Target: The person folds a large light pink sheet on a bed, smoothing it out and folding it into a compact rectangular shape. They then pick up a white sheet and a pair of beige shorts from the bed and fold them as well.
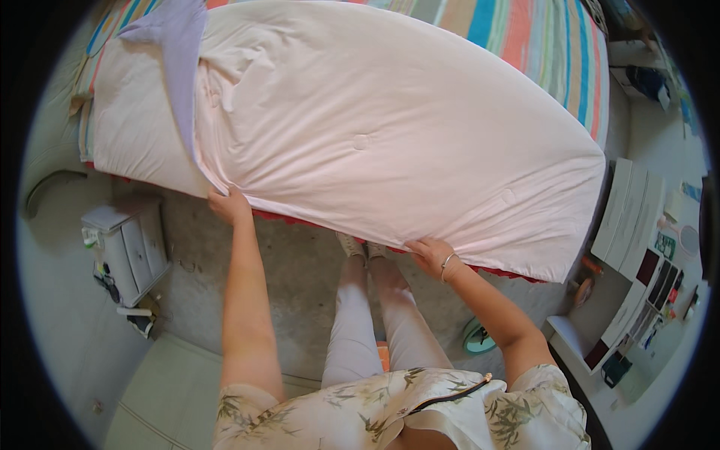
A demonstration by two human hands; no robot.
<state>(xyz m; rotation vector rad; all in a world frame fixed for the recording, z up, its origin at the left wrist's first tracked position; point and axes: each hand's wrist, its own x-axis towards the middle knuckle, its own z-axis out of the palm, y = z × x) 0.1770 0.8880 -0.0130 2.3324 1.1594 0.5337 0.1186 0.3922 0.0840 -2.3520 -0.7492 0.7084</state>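
A pale pink quilt (390,112) lies spread across the bed, its near edge hanging toward me. On its left part, a strip of lavender underside (178,82) is folded up. My left hand (231,205) is closed on the near edge, where the lavender and pink meet. Farther right, my right hand (431,257), with a bracelet on the wrist, grips the same edge with the fingers on top and the thumb hidden. Creases run through the cloth from both hands. Beyond the quilt shows a striped bedsheet (517,37) in several colours.
A white bedside cabinet (135,244) stands at the left, below the bed's corner. To the right is a white dressing table (626,217) with drawers and small items. A green round object (477,337) sits on the grey floor (300,300). Red trim (281,217) shows under the quilt's edge.
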